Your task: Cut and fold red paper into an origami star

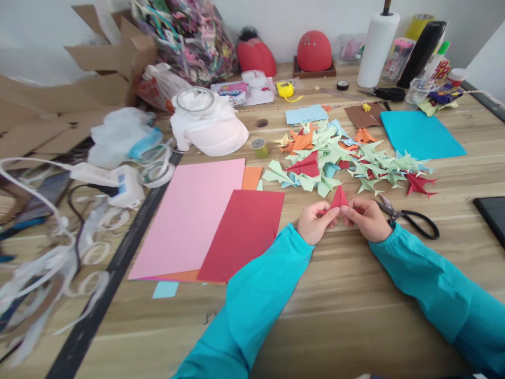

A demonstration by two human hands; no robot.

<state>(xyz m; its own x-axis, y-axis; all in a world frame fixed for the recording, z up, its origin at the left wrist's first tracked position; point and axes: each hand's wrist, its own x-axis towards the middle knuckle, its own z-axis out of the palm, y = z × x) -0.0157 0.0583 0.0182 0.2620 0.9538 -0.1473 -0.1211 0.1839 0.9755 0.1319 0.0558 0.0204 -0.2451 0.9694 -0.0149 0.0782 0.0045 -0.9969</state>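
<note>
Between my two hands is a small folded red paper piece [340,198], its pointed tip facing away from me. My left hand [317,222] pinches its left side between thumb and fingers. On the other side my right hand [367,218] grips it the same way, the thumbs close together at its near edge. Just beyond lies a heap of folded paper shapes [323,158] in pale green, orange, blue and red. Black-handled scissors [420,222] rest beside my right hand, partly hidden by it. A red paper sheet [246,231] lies left of my left hand.
Pink paper [189,216] lies under the red sheet. A bright blue sheet [422,134] is at the back right, and a phone-like black device [491,216] at the right edge. Cables and a white power strip [126,187] crowd the left. A paper roll [377,50] stands behind.
</note>
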